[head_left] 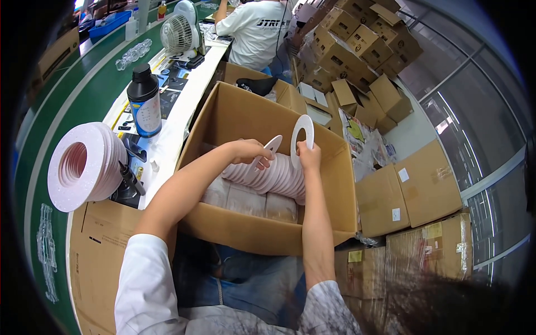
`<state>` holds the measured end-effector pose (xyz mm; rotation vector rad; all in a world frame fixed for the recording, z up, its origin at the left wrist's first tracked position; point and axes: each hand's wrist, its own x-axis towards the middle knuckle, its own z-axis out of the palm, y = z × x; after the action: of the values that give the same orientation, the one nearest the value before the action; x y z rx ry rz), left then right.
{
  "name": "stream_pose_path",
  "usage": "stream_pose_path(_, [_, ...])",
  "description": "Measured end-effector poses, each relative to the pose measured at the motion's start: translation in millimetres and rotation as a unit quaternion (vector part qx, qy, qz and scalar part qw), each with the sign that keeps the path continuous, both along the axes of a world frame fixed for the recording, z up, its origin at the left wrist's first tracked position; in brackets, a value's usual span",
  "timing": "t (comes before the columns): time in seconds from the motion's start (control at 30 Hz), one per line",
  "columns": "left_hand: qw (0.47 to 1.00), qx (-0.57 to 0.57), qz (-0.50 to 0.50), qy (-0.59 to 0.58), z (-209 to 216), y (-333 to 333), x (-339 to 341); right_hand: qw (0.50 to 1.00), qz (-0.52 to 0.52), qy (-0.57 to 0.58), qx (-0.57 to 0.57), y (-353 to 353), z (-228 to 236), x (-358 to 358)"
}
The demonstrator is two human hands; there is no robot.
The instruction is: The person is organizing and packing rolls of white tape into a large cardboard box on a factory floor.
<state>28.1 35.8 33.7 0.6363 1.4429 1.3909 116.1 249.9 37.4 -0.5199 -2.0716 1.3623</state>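
The work in hand looks like handling pale foam-like rings one at a time over an open carton (245,229), which stands right of the desk (170,159), close to the person. The left hand (251,153) has its fingers curled, pinching one thin ring (274,143), tilted, above the row inside. The right hand (309,154) is closed on the lower edge of another ring (295,142), held upright over the carton's right part. The next move seems to call for lining each ring up with the row without bending its thin band.

Inside the carton, a row of rings (273,176) leans on edge, lying over plastic-wrapped bundles (245,201); whether these hold more rings I cannot tell. A thick stack of rings (106,167) sits on edge at the left, by the desk, near a black bottle (145,103) with a blue label. At the far left, a blue tray (111,23) holds clear items. Closed cartons (416,178) stand to the right.
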Motion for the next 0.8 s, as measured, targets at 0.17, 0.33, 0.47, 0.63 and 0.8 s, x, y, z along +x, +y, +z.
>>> stream_pose_path(0.17, [0.973,-0.073,0.109,0.19,-14,9,1,0.993,-0.068,-0.051,0.083,12,-20,-12])
stream_pose_path(0.33, [0.901,-0.109,0.2,0.37,10,15,6,0.951,-0.261,0.109,0.123,41,20,12])
stream_pose_path(0.47, [0.864,-0.075,0.275,0.414,6,8,-14,0.938,0.073,0.013,0.338,-31,11,14])
stream_pose_path(0.63, [0.909,-0.099,0.254,0.314,1,-7,-15,0.955,-0.204,0.12,0.177,-32,36,-1])
stream_pose_path(0.8, [0.902,-0.143,0.245,0.325,17,-3,-23,0.943,0.018,0.027,0.331,-11,17,6])
